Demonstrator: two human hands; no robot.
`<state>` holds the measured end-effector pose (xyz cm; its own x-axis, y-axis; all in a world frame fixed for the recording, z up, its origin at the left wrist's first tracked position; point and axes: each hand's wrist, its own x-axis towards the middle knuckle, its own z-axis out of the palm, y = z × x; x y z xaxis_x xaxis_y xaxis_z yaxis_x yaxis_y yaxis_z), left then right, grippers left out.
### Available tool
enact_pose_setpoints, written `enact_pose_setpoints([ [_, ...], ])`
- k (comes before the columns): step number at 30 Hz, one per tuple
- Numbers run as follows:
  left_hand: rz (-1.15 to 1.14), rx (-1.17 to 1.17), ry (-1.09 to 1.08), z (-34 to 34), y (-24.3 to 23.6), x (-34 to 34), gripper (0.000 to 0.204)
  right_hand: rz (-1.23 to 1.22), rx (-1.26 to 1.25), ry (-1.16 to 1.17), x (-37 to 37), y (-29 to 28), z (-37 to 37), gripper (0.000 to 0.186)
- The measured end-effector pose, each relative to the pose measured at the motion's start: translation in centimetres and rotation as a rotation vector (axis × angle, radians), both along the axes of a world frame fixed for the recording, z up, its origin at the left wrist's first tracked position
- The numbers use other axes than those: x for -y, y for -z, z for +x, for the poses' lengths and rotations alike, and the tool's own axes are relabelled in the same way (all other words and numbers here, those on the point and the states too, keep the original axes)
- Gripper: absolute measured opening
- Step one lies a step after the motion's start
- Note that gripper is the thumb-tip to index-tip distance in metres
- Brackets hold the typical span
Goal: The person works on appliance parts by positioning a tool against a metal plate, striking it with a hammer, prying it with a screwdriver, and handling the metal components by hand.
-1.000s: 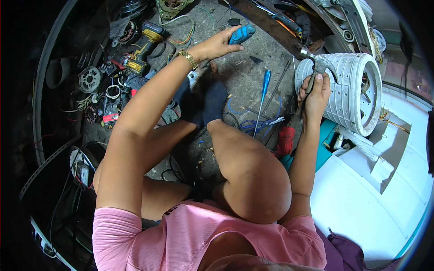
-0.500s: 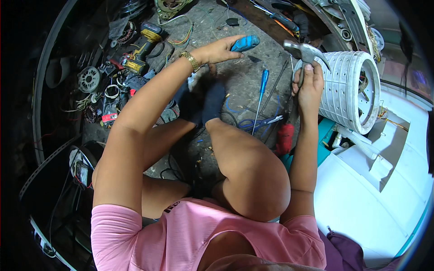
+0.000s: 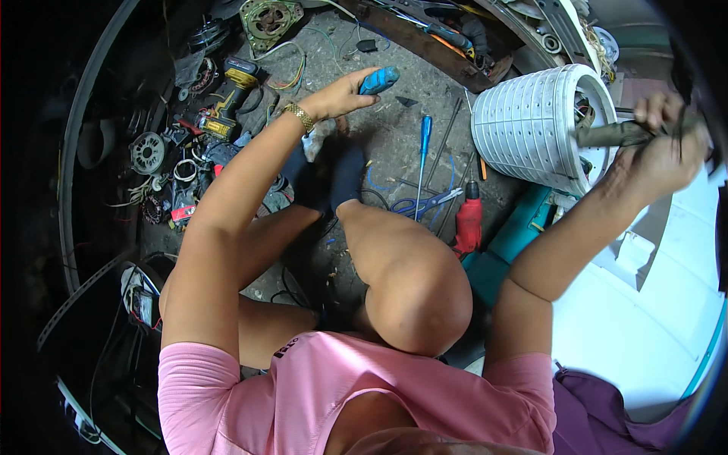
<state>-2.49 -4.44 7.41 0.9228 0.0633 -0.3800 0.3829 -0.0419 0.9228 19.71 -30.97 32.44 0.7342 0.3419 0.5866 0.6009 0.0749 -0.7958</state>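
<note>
My left hand (image 3: pixel 341 92), a gold watch on its wrist, is closed on a worn blue rounded object (image 3: pixel 379 80); its kind is unclear. Below that hand, by my dark-clad feet, lies a greyish part (image 3: pixel 316 139), partly hidden. At far right my right hand (image 3: pixel 667 155) is raised, blurred and wrapped round a hammer (image 3: pixel 613 135). The hammer's handle end points left, across the open end of a white perforated drum (image 3: pixel 523 129); its head is smeared near the picture's edge.
On the floor lie a blue screwdriver (image 3: pixel 425 155), blue-handled scissors (image 3: pixel 432 202) and a red power drill (image 3: pixel 469 220). To the left are a yellow cordless drill (image 3: pixel 227 98) and motor parts (image 3: pixel 151 152). A white appliance body (image 3: pixel 607 334) stands at right.
My right hand has swung outward to the right with the hammer, past the drum. My left hand still grips the blue object. The whole view has shifted slightly.
</note>
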Motion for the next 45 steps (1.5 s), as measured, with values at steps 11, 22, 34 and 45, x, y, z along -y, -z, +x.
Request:
enact_pose_setpoints([
  [11,0.243,0.188,0.082,-0.3,2.5,-0.9,0.064,-0.217,-0.548,0.003,-0.4,13.0,-7.2,0.024],
  [22,0.768,0.482,-0.295,1.1,1.5,8.3,0.036,-0.173,-0.804,0.117,8.3,18.6,-10.1,0.030],
  [34,0.801,0.411,-0.349,-0.1,4.2,5.4,0.037,-0.191,-0.837,0.045,5.4,22.1,-10.9,0.027],
  [45,0.782,0.434,-0.343,-0.2,4.2,5.0,0.031,-0.226,-0.814,0.016,4.0,22.1,-11.1,0.028],
])
